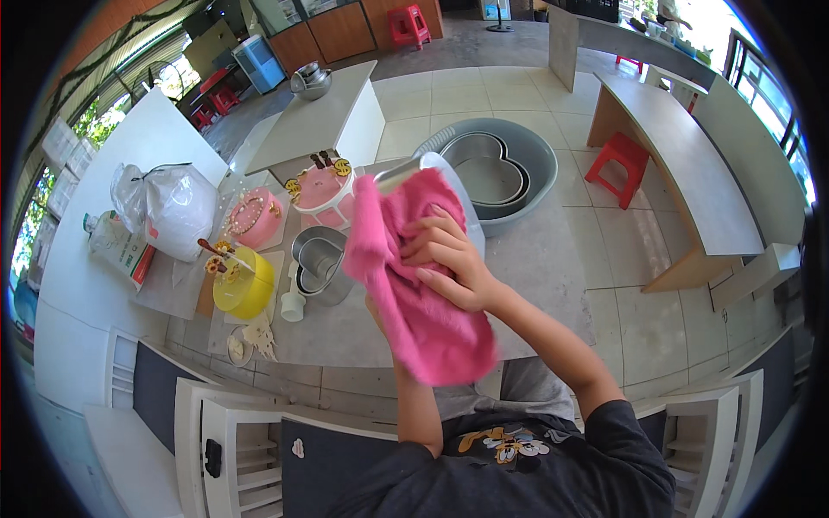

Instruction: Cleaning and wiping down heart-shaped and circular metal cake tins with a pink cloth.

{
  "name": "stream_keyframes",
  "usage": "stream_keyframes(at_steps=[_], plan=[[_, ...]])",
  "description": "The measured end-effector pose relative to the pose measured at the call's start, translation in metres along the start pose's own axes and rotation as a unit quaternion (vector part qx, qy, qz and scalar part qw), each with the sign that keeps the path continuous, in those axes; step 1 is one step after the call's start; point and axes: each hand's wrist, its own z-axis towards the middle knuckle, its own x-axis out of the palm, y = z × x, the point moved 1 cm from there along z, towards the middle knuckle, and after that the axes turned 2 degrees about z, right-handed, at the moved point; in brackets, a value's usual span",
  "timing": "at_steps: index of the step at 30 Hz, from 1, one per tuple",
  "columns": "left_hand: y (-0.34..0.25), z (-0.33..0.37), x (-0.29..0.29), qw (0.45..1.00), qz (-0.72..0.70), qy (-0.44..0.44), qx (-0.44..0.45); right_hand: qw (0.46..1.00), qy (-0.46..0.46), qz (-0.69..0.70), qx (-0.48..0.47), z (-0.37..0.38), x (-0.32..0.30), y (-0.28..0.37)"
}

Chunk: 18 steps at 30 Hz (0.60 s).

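Observation:
A pink cloth hangs bunched in front of me, and my right hand grips it with bent fingers pressed into it. Behind the cloth, a pale, shiny pan-like piece shows only along its edge. My left hand is hidden by the cloth; only the left forearm shows, rising toward the cloth's underside. Left of the cloth, heart-shaped metal pans are nested on the grey table. A white scoop-like tool lies against them. Larger heart-shaped pans sit inside a grey tub.
To the left stand a yellow cake, a pink cake and a taller pink-and-white cake. Behind them is a filled plastic bag. A red stool and a long counter stand at right. Metal bowls rest farther back.

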Motion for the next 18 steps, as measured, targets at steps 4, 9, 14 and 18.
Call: stream_keyframes(at_steps=[4,9,14,18], plan=[[0.006,0.026,-0.071,0.757,0.427,0.061,0.49,0.996,0.035,-0.043,-0.073,0.004,-0.023,-0.021],[-0.009,-0.005,-0.005,0.907,0.341,0.221,0.115,0.962,0.006,0.049,0.269,0.036,-0.063,-0.073],[-0.003,-0.01,0.042,0.922,0.26,-0.036,0.283,0.942,-0.099,0.05,0.317,-0.018,-0.009,-0.069],[-0.022,-0.003,0.046,0.841,0.386,-0.111,0.361,0.97,-0.064,0.157,0.177,-0.056,0.051,0.005]])
